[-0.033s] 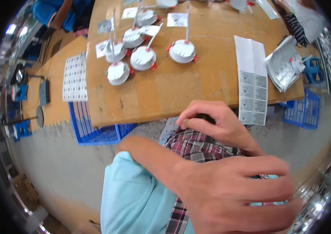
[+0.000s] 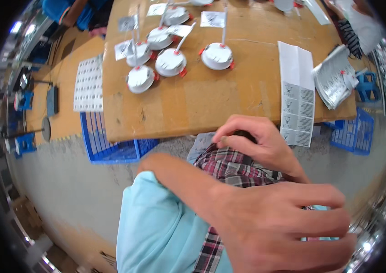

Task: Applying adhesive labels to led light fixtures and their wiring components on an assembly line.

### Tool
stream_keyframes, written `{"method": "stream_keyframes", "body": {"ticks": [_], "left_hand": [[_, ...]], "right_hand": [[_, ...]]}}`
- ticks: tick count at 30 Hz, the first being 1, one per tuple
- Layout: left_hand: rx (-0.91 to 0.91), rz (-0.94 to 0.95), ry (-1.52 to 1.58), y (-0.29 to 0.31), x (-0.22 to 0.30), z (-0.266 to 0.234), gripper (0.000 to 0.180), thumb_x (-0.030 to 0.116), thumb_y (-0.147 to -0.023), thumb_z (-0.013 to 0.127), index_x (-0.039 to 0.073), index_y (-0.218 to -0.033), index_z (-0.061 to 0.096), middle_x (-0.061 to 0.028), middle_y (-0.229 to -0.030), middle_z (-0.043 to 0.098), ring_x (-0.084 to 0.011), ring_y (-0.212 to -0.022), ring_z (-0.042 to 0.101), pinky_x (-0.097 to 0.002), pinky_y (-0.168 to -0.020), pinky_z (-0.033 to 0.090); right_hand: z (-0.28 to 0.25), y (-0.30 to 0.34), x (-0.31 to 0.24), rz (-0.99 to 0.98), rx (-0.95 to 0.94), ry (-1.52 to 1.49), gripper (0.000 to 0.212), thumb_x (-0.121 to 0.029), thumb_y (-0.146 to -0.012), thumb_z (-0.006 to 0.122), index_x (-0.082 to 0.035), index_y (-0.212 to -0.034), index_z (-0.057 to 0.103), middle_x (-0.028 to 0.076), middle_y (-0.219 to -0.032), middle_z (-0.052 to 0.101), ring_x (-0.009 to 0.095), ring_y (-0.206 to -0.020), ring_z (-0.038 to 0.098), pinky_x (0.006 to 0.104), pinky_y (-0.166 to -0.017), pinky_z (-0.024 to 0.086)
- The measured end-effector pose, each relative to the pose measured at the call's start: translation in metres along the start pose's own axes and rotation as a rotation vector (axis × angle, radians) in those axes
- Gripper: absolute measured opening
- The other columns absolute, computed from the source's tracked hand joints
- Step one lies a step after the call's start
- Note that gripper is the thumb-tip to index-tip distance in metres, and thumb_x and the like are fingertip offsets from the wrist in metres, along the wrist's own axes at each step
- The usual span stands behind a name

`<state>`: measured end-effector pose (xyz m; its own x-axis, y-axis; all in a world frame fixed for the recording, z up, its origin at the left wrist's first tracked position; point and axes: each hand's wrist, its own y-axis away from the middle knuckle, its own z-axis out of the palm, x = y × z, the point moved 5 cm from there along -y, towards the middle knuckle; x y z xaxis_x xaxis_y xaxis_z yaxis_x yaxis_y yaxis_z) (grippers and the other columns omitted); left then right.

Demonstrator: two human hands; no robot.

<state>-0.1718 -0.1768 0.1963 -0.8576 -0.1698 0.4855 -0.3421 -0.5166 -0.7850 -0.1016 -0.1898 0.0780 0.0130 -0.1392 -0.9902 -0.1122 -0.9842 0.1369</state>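
My left hand [image 2: 288, 223] is large and close in the foreground, reaching across my body from the light blue sleeve [image 2: 152, 223]. Its bent fingers are spread over my right arm, with blue and plaid cloth showing in the gaps; the fingertips are hidden. Beyond it, my right hand [image 2: 259, 141] rests above the plaid cloth [image 2: 229, 166] on my lap, just short of the table edge. Thumb and forefinger meet in a pinch, and whatever may be between them is too small to make out.
Several round white lamp units [image 2: 217, 56] with red clips and tags stand on the brown table [image 2: 193, 100]. A label sheet [image 2: 296, 91] overhangs its front edge beside a paper stack [image 2: 334, 77]. A blue crate [image 2: 111, 141] is below left. Two people [image 2: 75, 13] [image 2: 365, 27] sit at the far corners.
The table and lamp units sit slightly higher and farther right in the picture. Both hands keep nearly the same pose; the left hand has shifted a little.
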Motion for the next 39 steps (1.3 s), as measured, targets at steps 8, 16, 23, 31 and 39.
{"method": "stream_keyframes", "body": {"ticks": [8,16,23,31,39], "left_hand": [[-0.011,-0.127,1.068,0.014,-0.014,0.068,0.027,0.021,-0.087,0.060,-0.001,-0.103,0.062,-0.0119,-0.083,0.062,-0.0191,-0.074,0.061,-0.0285,-0.065,0.050],[-0.480,-0.873,1.753,0.005,-0.014,0.105,0.036,0.027,-0.092,0.053,-0.002,-0.112,0.059,-0.0094,-0.098,0.063,-0.0145,-0.089,0.059,-0.0229,-0.072,0.048],[-0.578,-0.813,1.210,0.013,-0.054,0.082,0.018,0.014,-0.085,0.059,-0.003,-0.078,0.057,-0.0100,-0.078,0.059,-0.0167,-0.066,0.058,-0.0267,-0.059,0.048],[-0.264,-0.481,-0.960,0.036,-0.145,-0.094,0.020,0.006,-0.077,0.067,0.004,-0.097,0.062,-0.0099,-0.099,0.059,-0.0270,-0.095,0.056,-0.0374,-0.081,0.044],[-0.518,-0.293,-1.426,0.056,-0.201,-0.153,0.022,0.002,-0.076,0.063,0.005,-0.098,0.064,-0.0122,-0.115,0.052,-0.0306,-0.112,0.046,-0.0407,-0.095,0.034]], "right_hand": [[-0.021,0.035,0.028,0.132,0.086,-0.097,0.013,-0.004,-0.088,0.056,0.002,-0.097,0.063,0.008,-0.089,0.062,0.014,-0.083,0.059,0.0251,-0.073,0.046],[-0.023,0.033,0.030,0.133,-0.022,-0.140,0.014,-0.006,-0.089,0.056,0.002,-0.098,0.063,0.008,-0.089,0.062,0.014,-0.084,0.060,0.0255,-0.074,0.047],[-0.034,0.029,0.032,0.097,-0.043,-0.154,0.014,-0.007,-0.089,0.057,0.002,-0.098,0.063,0.007,-0.090,0.064,0.013,-0.083,0.061,0.0254,-0.074,0.048],[-0.036,0.027,0.021,0.081,-0.154,-0.084,0.016,-0.010,-0.089,0.054,0.002,-0.098,0.062,0.008,-0.087,0.065,0.016,-0.080,0.061,0.0275,-0.076,0.047],[-0.043,0.029,0.020,0.045,-0.178,-0.094,0.016,-0.010,-0.089,0.056,0.001,-0.098,0.063,0.008,-0.088,0.064,0.014,-0.082,0.061,0.0265,-0.075,0.047]]}}
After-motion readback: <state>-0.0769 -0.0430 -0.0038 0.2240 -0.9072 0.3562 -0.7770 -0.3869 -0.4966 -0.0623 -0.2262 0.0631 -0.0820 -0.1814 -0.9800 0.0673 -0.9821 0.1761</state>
